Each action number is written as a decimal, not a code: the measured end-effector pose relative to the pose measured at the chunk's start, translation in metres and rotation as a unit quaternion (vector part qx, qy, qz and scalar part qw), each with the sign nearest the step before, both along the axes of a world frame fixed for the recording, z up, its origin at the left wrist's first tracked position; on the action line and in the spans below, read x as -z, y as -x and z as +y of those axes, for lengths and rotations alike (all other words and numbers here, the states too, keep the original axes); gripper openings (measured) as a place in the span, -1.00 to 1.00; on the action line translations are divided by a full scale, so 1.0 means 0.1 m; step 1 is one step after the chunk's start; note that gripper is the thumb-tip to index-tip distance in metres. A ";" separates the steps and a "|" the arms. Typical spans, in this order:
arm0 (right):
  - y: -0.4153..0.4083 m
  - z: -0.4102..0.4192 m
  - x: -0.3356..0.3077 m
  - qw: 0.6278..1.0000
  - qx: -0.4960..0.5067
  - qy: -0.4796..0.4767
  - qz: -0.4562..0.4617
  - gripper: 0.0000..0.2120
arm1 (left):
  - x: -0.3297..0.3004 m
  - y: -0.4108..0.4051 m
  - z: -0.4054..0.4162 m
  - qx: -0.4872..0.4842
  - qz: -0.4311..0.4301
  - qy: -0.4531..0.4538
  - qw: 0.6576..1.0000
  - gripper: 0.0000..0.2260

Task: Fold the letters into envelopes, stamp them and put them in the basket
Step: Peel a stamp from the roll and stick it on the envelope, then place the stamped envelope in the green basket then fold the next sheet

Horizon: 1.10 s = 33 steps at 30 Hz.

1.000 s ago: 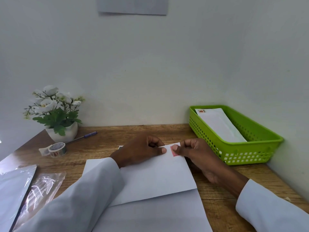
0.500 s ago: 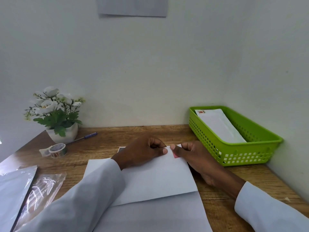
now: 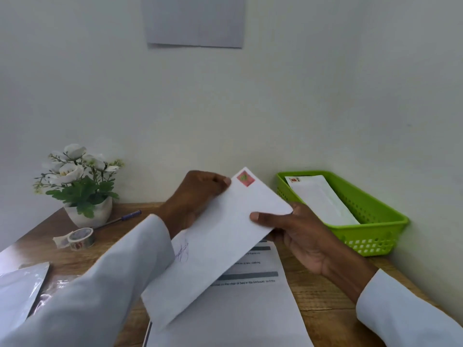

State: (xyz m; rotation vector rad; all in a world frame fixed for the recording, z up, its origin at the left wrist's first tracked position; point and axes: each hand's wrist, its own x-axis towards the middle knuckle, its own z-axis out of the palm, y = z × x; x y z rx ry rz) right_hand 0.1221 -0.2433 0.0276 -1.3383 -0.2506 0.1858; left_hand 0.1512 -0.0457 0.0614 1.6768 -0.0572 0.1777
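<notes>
A white envelope point(image 3: 220, 241) is held up above the table, tilted, with a red and green stamp point(image 3: 245, 178) on its top corner and blue scribbled ink near its lower left. My left hand point(image 3: 195, 196) grips its upper left edge, thumb on the front. My right hand point(image 3: 298, 236) holds its right edge, thumb on the front and fingers behind. Under it a printed letter sheet point(image 3: 240, 304) lies flat on the wooden table. The green basket point(image 3: 375, 236) stands at the right against the wall with a stamped envelope point(image 3: 323, 201) inside.
A white pot of artificial flowers point(image 3: 82, 186) stands at the back left, with a blue pen point(image 3: 120, 219) and a roll of tape point(image 3: 80, 237) in front of it. Clear plastic sleeves point(image 3: 22, 291) lie at the left edge. A grey sheet point(image 3: 195, 20) hangs on the wall.
The envelope lay flat on the table while both hands pressed the stamp at its corner. Now both hands have lifted it off the table and tilted it, uncovering the printed letter below.
</notes>
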 end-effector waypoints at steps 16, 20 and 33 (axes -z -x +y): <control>-0.36 -0.61 -1.01 0.973 0.164 -0.102 -0.128 -0.70 | -0.69 -0.17 -0.36 0.103 -0.089 0.002 0.991 -0.82; -0.46 -0.84 -1.05 0.980 0.147 -0.056 -0.124 -0.67 | -0.81 -0.32 -0.66 0.059 -0.095 0.098 0.989 -0.81; -1.00 -1.32 -0.62 0.721 0.487 0.433 -0.234 -0.85 | -0.20 -0.99 -1.52 -0.037 -0.011 -0.156 0.987 -0.74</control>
